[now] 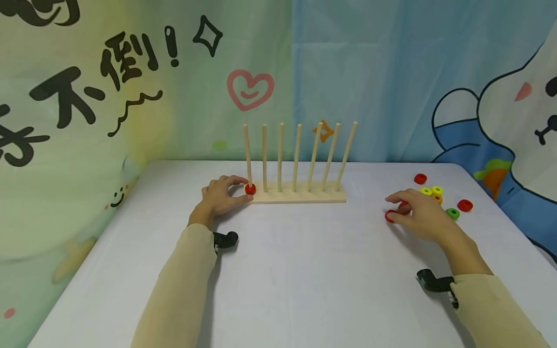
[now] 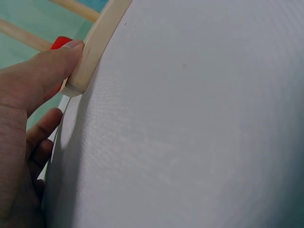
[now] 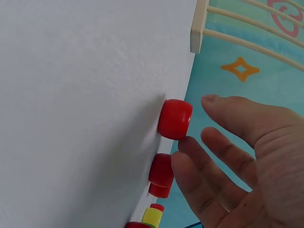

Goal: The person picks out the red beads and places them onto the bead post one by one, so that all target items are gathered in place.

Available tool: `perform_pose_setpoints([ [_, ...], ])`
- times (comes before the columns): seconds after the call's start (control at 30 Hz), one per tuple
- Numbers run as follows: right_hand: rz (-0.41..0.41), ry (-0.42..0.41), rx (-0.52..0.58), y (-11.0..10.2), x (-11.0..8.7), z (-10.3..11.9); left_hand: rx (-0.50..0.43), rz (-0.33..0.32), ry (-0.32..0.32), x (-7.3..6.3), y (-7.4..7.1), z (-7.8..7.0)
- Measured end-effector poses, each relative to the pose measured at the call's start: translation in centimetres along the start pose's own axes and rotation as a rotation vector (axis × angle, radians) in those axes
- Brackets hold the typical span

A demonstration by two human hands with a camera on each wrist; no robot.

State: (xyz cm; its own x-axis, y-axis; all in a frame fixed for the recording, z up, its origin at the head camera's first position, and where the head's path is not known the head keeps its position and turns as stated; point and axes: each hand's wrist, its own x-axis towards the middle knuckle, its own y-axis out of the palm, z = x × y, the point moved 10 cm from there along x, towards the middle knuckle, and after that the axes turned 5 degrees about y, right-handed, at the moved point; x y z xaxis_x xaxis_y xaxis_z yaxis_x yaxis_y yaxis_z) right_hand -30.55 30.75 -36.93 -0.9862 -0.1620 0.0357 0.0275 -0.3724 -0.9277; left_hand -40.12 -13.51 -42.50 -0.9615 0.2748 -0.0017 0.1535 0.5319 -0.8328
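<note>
A wooden peg stand [image 1: 300, 195] with several upright pegs sits at the back of the table. On its leftmost peg, a red bead [image 1: 250, 189] rests at the bottom. My left hand [image 1: 221, 195] grips that end of the stand, the thumb [image 2: 71, 57] on the base's front edge beside the bead. Over at the right, my right hand [image 1: 419, 215] reaches over a red bead [image 3: 175, 119], thumb and fingers apart around it without a visible pinch. Another red bead [image 3: 161, 170] lies close by its fingers, partly hidden in the head view.
Loose beads lie around the right hand: red beads [image 1: 465, 205], yellow beads [image 1: 437, 190], an orange bead [image 1: 437, 199] and a green bead [image 1: 453, 213]. A printed curtain [image 1: 361, 72] hangs behind the white table [image 1: 304, 275]. Black wrist mounts [image 1: 435, 282] stick out from the sleeves.
</note>
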Motion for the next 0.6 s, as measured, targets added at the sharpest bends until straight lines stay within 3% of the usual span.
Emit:
perform_pose_setpoints([
  [0.33,0.128,0.040,0.017,2.1,-0.2,-0.7,0.011,0.007,-0.010,0.0,0.2,0.4],
  [0.6,0.123,0.011,0.004,2.1,-0.3,-0.4,0.015,0.011,-0.011,0.2,0.2,0.2],
])
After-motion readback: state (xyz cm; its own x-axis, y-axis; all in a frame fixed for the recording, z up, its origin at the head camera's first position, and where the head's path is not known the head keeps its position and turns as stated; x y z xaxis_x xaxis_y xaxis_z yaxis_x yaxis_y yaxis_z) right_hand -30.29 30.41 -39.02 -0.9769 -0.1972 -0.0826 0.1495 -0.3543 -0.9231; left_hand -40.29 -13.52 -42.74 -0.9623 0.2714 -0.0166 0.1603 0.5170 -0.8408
